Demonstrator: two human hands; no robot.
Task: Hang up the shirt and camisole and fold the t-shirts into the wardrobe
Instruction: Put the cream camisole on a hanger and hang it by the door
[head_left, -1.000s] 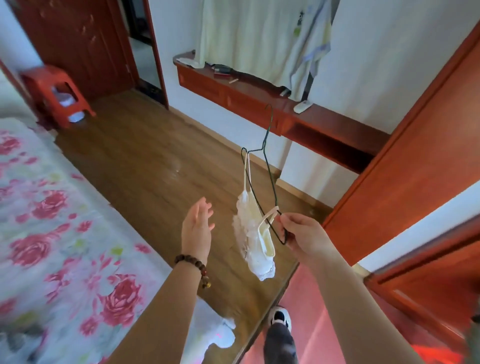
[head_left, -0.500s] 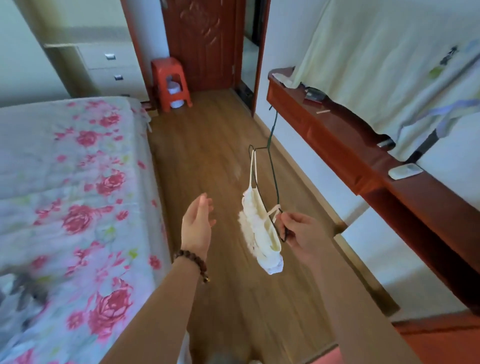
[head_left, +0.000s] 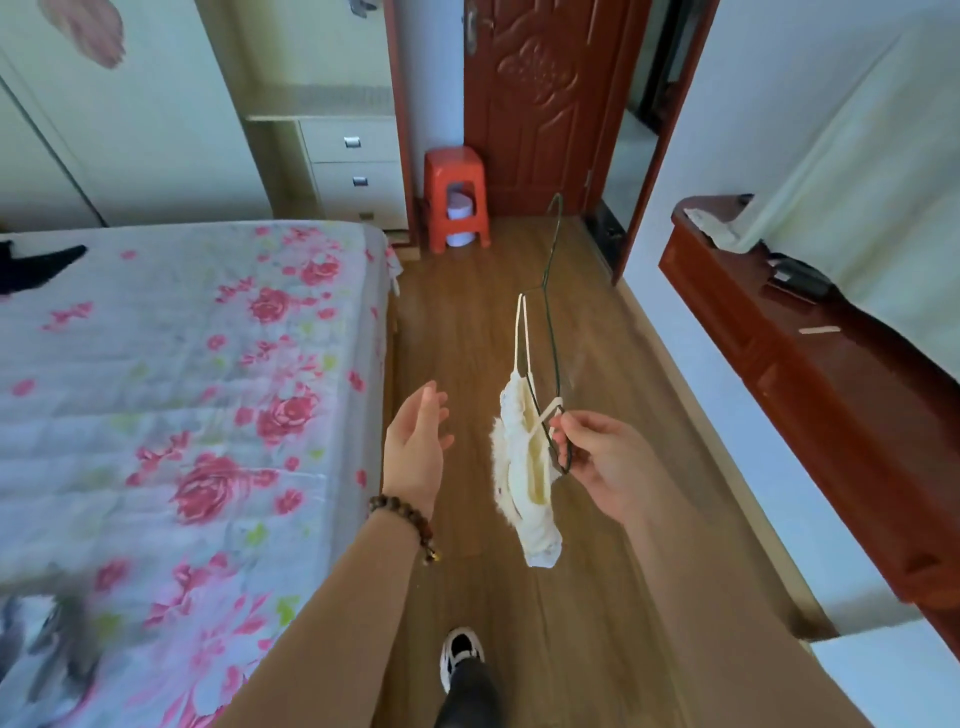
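A cream lace camisole hangs by its thin straps from a dark green wire hanger. My right hand pinches the hanger's lower corner, with the hook pointing away toward the door. My left hand floats to the left of the camisole with relaxed fingers, touching nothing. The pale wardrobe stands at the far left behind the bed. A dark garment lies at the bed's left edge, and a blurred grey one sits at the bottom left.
A bed with a rose-print cover fills the left. A red-brown wall desk runs along the right. A red plastic stool, a drawer unit and a brown door stand ahead. The wooden floor lies between bed and desk.
The view has swung left, from the desk toward the bed, door and wardrobe. Both hands keep their poses; the camisole still hangs from the hanger in my right hand.
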